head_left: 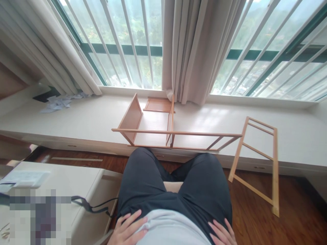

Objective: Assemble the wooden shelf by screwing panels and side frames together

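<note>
My left hand [130, 228] lies on my left hip with its fingers spread over the dark trousers and the light shirt. On the other hip rests my right hand [221, 232], fingers apart as well. Neither hand holds anything. In front of my knees, a partly built wooden frame [204, 132] with flat panels sits on the white window ledge. One wooden panel [157, 104] is at its back, near the curtain. Farther right, a separate wooden frame with crossbars [275, 163] leans on the ledge edge, its lower end over the floor.
A white cabinet [84, 177] stands at my left, with a black strap [85, 204] and a pixelated patch on top. Torn white paper [57, 103] lies on the ledge at left. Curtains [189, 51] hang before barred windows. A pale strip [76, 159] lies on the wooden floor.
</note>
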`<control>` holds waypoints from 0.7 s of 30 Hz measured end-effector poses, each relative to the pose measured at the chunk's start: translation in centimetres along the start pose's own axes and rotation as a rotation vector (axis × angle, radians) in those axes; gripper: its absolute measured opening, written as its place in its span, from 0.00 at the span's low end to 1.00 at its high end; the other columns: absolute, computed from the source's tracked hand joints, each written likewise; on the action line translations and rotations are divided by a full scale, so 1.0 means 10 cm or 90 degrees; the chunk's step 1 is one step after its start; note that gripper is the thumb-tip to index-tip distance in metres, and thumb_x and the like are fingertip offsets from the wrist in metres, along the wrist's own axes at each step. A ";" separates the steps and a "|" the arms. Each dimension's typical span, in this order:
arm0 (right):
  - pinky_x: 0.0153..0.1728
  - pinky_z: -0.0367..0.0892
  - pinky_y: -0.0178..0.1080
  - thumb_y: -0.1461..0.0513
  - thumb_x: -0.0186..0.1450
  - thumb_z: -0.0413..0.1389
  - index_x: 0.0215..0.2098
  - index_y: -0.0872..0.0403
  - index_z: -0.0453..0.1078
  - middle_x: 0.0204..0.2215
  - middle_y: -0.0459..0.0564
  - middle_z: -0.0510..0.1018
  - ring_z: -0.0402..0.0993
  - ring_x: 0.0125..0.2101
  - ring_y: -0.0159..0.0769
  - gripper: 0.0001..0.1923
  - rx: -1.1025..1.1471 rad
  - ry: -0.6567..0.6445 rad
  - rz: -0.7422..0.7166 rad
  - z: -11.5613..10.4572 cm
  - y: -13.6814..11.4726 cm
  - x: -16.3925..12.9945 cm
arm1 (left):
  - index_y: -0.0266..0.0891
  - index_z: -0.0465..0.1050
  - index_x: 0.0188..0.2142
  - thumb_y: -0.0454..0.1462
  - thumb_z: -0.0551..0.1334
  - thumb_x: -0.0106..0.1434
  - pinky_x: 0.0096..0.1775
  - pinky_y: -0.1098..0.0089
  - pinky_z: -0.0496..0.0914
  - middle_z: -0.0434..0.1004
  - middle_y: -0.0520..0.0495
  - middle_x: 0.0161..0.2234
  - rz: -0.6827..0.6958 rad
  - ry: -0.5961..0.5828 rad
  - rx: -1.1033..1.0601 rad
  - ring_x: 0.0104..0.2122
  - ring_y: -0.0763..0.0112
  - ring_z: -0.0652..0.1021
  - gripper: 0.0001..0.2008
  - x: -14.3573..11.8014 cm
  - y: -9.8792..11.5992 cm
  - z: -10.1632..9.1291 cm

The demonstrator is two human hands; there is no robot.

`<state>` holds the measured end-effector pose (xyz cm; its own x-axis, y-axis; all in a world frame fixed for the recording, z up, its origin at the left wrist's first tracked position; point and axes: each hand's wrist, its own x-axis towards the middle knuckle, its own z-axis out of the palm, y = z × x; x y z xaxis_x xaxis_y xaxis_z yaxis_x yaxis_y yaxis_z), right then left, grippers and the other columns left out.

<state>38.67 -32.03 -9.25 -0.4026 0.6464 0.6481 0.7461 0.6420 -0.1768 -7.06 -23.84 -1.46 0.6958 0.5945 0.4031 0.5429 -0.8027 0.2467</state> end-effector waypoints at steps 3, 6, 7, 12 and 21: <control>0.65 0.55 0.52 0.54 0.74 0.44 0.55 0.40 0.69 0.49 0.44 0.80 0.76 0.51 0.37 0.17 -0.007 -0.005 -0.009 -0.03 0.01 0.00 | 0.55 0.70 0.58 0.45 0.40 0.74 0.59 0.62 0.59 0.77 0.52 0.54 -0.011 0.002 -0.013 0.61 0.64 0.69 0.24 0.01 0.01 -0.01; 0.65 0.55 0.52 0.51 0.74 0.42 0.57 0.40 0.68 0.49 0.44 0.80 0.76 0.52 0.38 0.19 -0.023 -0.022 -0.007 -0.06 0.01 0.04 | 0.54 0.71 0.58 0.44 0.39 0.75 0.60 0.62 0.59 0.76 0.51 0.55 -0.020 0.008 -0.028 0.61 0.64 0.68 0.25 0.04 0.02 -0.03; 0.65 0.55 0.53 0.50 0.74 0.42 0.58 0.40 0.67 0.49 0.44 0.80 0.76 0.52 0.39 0.20 -0.027 -0.028 -0.003 -0.07 0.01 0.05 | 0.54 0.71 0.58 0.44 0.39 0.75 0.60 0.62 0.58 0.76 0.51 0.55 -0.024 0.010 -0.029 0.61 0.64 0.68 0.25 0.04 0.03 -0.03; 0.64 0.57 0.51 0.49 0.73 0.43 0.59 0.38 0.66 0.49 0.44 0.80 0.77 0.50 0.39 0.20 -0.019 -0.018 0.006 -0.07 0.01 0.10 | 0.54 0.72 0.57 0.43 0.40 0.74 0.60 0.63 0.58 0.76 0.51 0.55 -0.032 0.018 -0.022 0.61 0.64 0.69 0.25 0.06 0.05 -0.04; 0.63 0.58 0.51 0.48 0.73 0.43 0.60 0.36 0.65 0.48 0.43 0.80 0.77 0.49 0.38 0.21 -0.015 0.002 0.024 -0.03 0.02 0.08 | 0.55 0.72 0.57 0.44 0.39 0.74 0.59 0.63 0.60 0.77 0.51 0.54 -0.067 0.005 -0.021 0.60 0.64 0.70 0.25 0.04 0.07 -0.04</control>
<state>38.63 -31.53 -8.60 -0.3720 0.6687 0.6438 0.7731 0.6071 -0.1838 -6.56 -24.19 -0.70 0.6319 0.6754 0.3802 0.5967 -0.7370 0.3175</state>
